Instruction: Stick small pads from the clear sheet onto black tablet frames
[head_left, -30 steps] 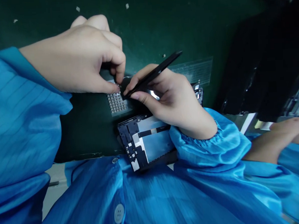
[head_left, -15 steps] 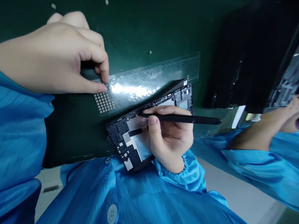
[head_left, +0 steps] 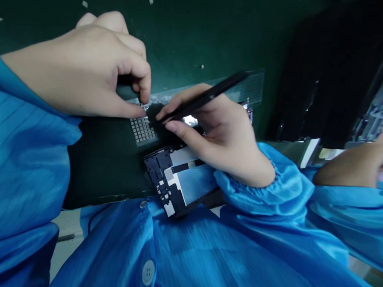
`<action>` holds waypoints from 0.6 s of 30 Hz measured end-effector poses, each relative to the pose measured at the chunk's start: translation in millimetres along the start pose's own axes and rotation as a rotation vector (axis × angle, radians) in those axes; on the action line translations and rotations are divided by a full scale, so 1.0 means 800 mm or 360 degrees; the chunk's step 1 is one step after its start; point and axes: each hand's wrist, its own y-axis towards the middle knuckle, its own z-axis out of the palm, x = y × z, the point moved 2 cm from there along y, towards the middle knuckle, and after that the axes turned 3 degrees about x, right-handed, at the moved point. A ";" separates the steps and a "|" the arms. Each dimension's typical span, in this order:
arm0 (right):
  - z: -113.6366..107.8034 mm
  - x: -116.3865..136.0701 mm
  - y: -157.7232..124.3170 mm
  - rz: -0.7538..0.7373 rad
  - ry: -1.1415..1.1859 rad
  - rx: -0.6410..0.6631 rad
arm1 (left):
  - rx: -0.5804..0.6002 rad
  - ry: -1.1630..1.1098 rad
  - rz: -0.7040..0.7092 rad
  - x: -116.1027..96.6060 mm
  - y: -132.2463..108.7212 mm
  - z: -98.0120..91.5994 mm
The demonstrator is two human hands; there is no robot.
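Note:
My left hand (head_left: pixel 107 71) is closed in a pinch, thumb and forefinger pressed on the top of a clear plastic sheet (head_left: pixel 249 87) by its grid of small grey square pads (head_left: pixel 142 131). My right hand (head_left: pixel 222 124) grips black tweezers (head_left: pixel 205 98), slanted with the tips towards the pads. The fingers and a shadow partly hide those tips, and I cannot tell whether a pad is between them. Under my right hand lies an opened electronic device (head_left: pixel 196 184), seemingly a tablet, with a black frame and a silvery-blue panel. My right hand and sleeve cover part of it.
Loose little pads (head_left: pixel 151 0) are scattered on the dark green table (head_left: pixel 179 37). Large black parts (head_left: pixel 316 68) stand at the right. Beyond my right sleeve, a co-worker's forearm (head_left: pixel 349 165) reaches in from the right edge.
My right hand has lifted the tweezers off the device and brought them up and left to the pad grid. My left hand keeps its pinch on the sheet. The whole view has shifted slightly.

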 end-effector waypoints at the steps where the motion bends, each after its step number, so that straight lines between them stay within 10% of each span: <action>1: 0.000 -0.007 0.010 -0.0006 0.0010 0.0090 | 0.0015 -0.0009 -0.0008 -0.002 0.001 -0.001; 18: -0.003 -0.022 0.022 -0.0019 0.0129 0.0201 | 0.0014 0.0052 0.0029 0.000 0.002 0.000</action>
